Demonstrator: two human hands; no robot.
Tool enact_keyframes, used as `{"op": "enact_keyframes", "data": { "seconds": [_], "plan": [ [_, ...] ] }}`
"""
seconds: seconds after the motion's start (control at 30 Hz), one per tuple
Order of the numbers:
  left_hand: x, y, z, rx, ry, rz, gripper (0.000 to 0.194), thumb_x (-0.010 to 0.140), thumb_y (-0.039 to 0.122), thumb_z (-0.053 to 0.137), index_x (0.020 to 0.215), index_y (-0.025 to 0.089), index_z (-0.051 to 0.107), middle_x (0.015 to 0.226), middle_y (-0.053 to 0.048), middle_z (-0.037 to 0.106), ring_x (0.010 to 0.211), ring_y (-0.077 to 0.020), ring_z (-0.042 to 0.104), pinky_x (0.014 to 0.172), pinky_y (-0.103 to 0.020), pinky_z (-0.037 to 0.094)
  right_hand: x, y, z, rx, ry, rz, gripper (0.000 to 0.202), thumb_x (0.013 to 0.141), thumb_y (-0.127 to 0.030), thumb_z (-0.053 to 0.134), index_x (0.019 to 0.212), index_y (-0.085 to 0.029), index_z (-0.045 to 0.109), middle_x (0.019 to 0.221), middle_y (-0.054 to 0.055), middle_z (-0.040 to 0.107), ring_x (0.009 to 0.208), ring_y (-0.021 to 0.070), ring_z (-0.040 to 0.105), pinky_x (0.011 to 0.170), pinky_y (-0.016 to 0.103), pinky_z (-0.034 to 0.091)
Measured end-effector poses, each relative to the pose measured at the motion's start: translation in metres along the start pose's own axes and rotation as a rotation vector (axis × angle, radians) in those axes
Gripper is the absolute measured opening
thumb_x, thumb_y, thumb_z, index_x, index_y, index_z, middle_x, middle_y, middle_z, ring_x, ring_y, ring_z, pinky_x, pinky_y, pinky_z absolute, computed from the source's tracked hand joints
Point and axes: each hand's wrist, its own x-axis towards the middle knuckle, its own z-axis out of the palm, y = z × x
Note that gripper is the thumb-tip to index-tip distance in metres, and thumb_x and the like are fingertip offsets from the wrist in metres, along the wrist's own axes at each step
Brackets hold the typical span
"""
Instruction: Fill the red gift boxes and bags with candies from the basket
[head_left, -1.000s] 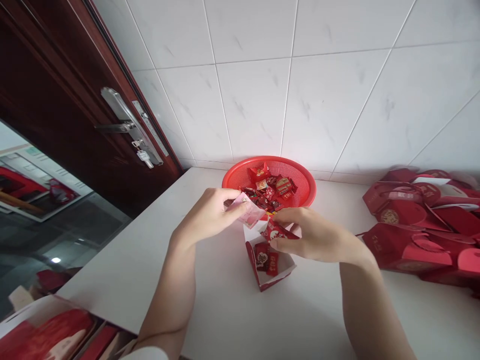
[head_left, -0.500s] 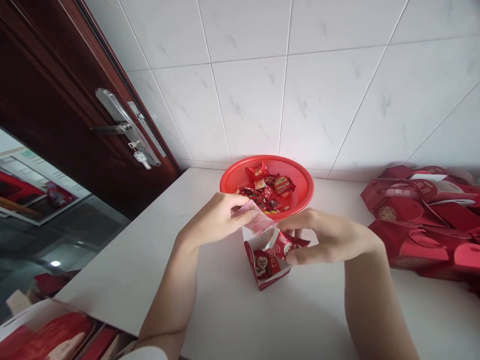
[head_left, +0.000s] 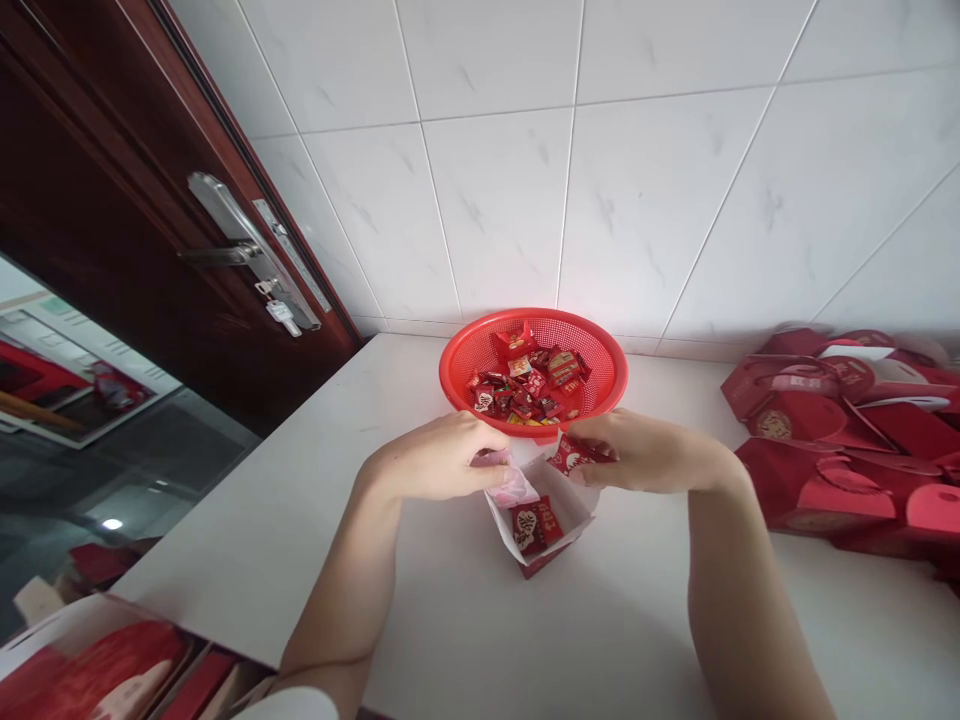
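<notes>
A small open box [head_left: 574, 515], white inside and red outside, stands on the white table with red packets [head_left: 536, 525] lying in it. My left hand [head_left: 450, 455] is closed on a pink packet [head_left: 514, 485] over the box's left rim. At the right rear rim, my right hand [head_left: 630, 452] grips a red packet [head_left: 574, 455] with white print. Right behind both hands sits a red mesh basket [head_left: 469, 345] holding several wrapped sweets [head_left: 562, 370].
Folded red boxes [head_left: 817, 440] are piled on the table [head_left: 600, 640] at the right. A tiled wall [head_left: 495, 210] rises behind. On the left are a dark door [head_left: 112, 170] with keys and, lower down, a box of red items [head_left: 97, 670].
The pink packet has moved down to the box's left rim with my left hand. My right hand has risen slightly with its red packet, and the box's white flaps now show spread apart.
</notes>
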Motion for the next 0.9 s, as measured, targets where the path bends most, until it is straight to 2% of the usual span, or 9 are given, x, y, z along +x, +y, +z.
{"op": "enact_keyframes", "data": {
  "seconds": [0.1, 0.2, 0.4, 0.57, 0.67, 0.83, 0.9],
  "plan": [
    [-0.004, 0.001, -0.003, -0.037, 0.004, 0.020, 0.016, 0.082, 0.020, 0.056, 0.068, 0.018, 0.063, 0.061, 0.003, 0.053, 0.057, -0.0115, 0.044, 0.054, -0.025, 0.027, 0.005, -0.009, 0.005, 0.039, -0.024, 0.085, 0.009, 0.089, -0.025, 0.056, 0.084, -0.018, 0.056, 0.078, 0.001, 0.064, 0.068, 0.0136, 0.055, 0.058, 0.025, 0.038],
    [-0.008, 0.000, -0.006, -0.047, 0.031, 0.020, 0.019, 0.083, 0.022, 0.054, 0.065, 0.018, 0.060, 0.060, 0.003, 0.052, 0.056, -0.0117, 0.044, 0.054, -0.026, 0.027, 0.010, -0.020, 0.014, 0.020, -0.021, 0.151, 0.008, 0.086, -0.025, 0.057, 0.082, -0.019, 0.054, 0.076, 0.001, 0.062, 0.064, 0.0134, 0.054, 0.054, 0.026, 0.033],
    [-0.015, -0.003, -0.010, 0.025, 0.112, -0.032, 0.026, 0.083, 0.022, 0.054, 0.058, 0.019, 0.045, 0.056, 0.004, 0.040, 0.053, -0.0113, 0.034, 0.052, -0.027, 0.023, 0.024, -0.034, 0.037, -0.303, 0.045, 0.230, 0.015, 0.080, -0.016, 0.054, 0.068, -0.020, 0.047, 0.067, 0.003, 0.056, 0.059, 0.0142, 0.048, 0.052, 0.030, 0.023],
    [-0.018, -0.003, -0.010, 0.010, 0.123, -0.030, 0.024, 0.082, 0.022, 0.053, 0.060, 0.020, 0.046, 0.056, 0.004, 0.040, 0.053, -0.0117, 0.034, 0.052, -0.027, 0.023, 0.031, -0.038, 0.042, -0.425, 0.033, 0.286, 0.009, 0.084, -0.016, 0.054, 0.075, -0.019, 0.056, 0.078, 0.006, 0.064, 0.065, 0.0172, 0.056, 0.052, 0.030, 0.023],
    [-0.018, -0.002, -0.010, 0.003, 0.126, -0.026, 0.023, 0.081, 0.022, 0.053, 0.060, 0.020, 0.044, 0.056, 0.004, 0.038, 0.052, -0.0117, 0.033, 0.052, -0.028, 0.022, 0.030, -0.038, 0.042, -0.438, 0.023, 0.257, 0.011, 0.086, -0.013, 0.053, 0.078, -0.018, 0.058, 0.081, 0.006, 0.066, 0.068, 0.0172, 0.057, 0.053, 0.030, 0.024],
    [-0.019, -0.001, -0.011, 0.009, 0.126, -0.020, 0.024, 0.080, 0.020, 0.053, 0.058, 0.020, 0.041, 0.056, 0.004, 0.036, 0.053, -0.0119, 0.031, 0.052, -0.028, 0.021, 0.028, -0.039, 0.043, -0.397, -0.045, 0.106, 0.023, 0.088, -0.006, 0.047, 0.069, -0.018, 0.054, 0.067, 0.003, 0.060, 0.058, 0.0137, 0.048, 0.053, 0.030, 0.023],
    [-0.020, -0.002, -0.012, 0.009, 0.125, -0.030, 0.023, 0.079, 0.019, 0.053, 0.059, 0.020, 0.042, 0.056, 0.004, 0.038, 0.053, -0.0119, 0.032, 0.053, -0.027, 0.023, 0.028, -0.040, 0.043, -0.384, -0.046, 0.120, 0.026, 0.088, -0.005, 0.046, 0.066, -0.017, 0.055, 0.066, 0.004, 0.059, 0.059, 0.0136, 0.048, 0.054, 0.030, 0.024]
  ]
}}
